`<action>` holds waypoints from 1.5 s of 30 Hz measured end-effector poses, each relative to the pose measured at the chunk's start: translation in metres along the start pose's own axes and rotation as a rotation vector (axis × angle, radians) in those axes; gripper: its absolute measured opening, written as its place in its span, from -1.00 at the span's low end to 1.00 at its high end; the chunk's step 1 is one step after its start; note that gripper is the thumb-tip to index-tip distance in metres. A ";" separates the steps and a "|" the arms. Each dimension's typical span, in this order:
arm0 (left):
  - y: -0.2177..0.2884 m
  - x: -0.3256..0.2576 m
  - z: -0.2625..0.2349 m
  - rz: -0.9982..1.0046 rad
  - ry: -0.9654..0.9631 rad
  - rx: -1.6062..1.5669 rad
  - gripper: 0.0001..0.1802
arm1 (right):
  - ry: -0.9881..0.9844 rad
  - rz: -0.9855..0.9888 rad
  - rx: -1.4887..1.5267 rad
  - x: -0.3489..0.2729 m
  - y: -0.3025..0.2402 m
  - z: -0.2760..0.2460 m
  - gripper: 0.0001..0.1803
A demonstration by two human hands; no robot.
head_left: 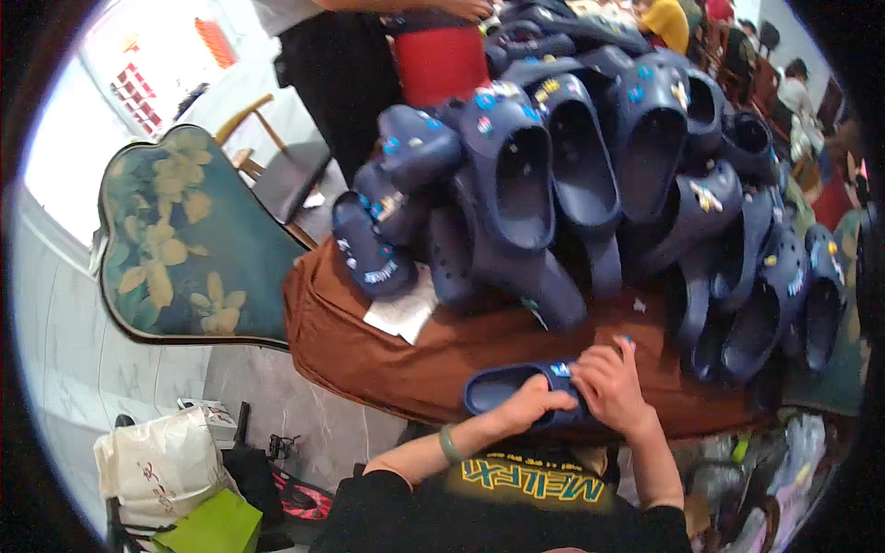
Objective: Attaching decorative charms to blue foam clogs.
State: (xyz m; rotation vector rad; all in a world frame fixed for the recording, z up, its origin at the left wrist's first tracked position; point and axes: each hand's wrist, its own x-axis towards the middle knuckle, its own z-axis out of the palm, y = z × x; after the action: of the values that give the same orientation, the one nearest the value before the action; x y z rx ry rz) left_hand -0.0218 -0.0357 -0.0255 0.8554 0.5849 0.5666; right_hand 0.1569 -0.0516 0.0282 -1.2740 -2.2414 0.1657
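A dark blue clog [498, 389] lies across the front edge of the brown cloth, close to my body. My left hand [535, 405] is closed round its side, with the thumb over the upper. At the toe end, my right hand [607, 385] has its fingers bent together against the clog, beside a small light-blue charm [560, 369] on the upper. A tiny coloured spot shows at one raised fingertip of that hand. What the right fingers pinch, if anything, is hidden.
A high heap of dark blue clogs [524, 184] with charms covers the brown cloth [359, 355]. White paper [404, 313] lies under its left side. A floral chair back [175, 249] stands left, bags [161, 465] lower left. Someone in dark trousers [336, 83] stands beyond, near a red container [442, 64].
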 end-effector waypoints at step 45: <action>0.040 -0.020 -0.008 0.068 -0.066 0.388 -0.52 | 0.544 0.451 0.004 -0.104 0.039 0.002 -0.82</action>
State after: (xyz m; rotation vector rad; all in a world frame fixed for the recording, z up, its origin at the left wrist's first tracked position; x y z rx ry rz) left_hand -0.0498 -0.0234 0.0076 1.2594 0.6169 0.4905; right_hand 0.2267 -0.1161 -0.0288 -1.5814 -1.4824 -0.0143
